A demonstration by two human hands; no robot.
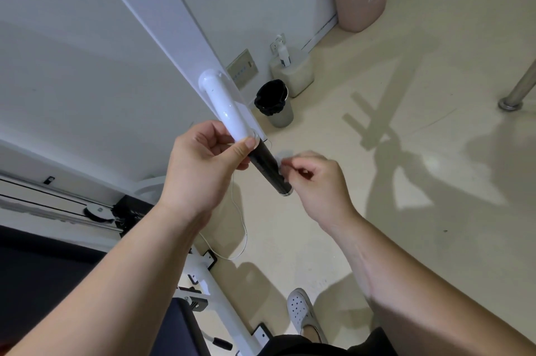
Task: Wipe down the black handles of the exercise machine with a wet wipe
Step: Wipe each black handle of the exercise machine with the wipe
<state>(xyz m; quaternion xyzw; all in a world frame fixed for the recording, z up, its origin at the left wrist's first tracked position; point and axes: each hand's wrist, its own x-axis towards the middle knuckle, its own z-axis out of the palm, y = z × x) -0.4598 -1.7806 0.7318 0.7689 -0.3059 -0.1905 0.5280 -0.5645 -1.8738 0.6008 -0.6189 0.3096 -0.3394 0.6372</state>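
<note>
wet wipe (282,157) pinched against the black handle (268,167) of a white machine

a glossy white tube (226,106) ends in the round, matte black handle, slanting down to the right. the left hand (203,164) curls round their joint, thumb across the tube's end. the right hand (319,181), fingers curled, pinches the small, thin, pale wipe against the handle's right side. a steel bin (280,115) with a black liner stands on the smooth cream floor.

One wide-angle head camera looks forward and down, close over the black handle (267,165).
</note>
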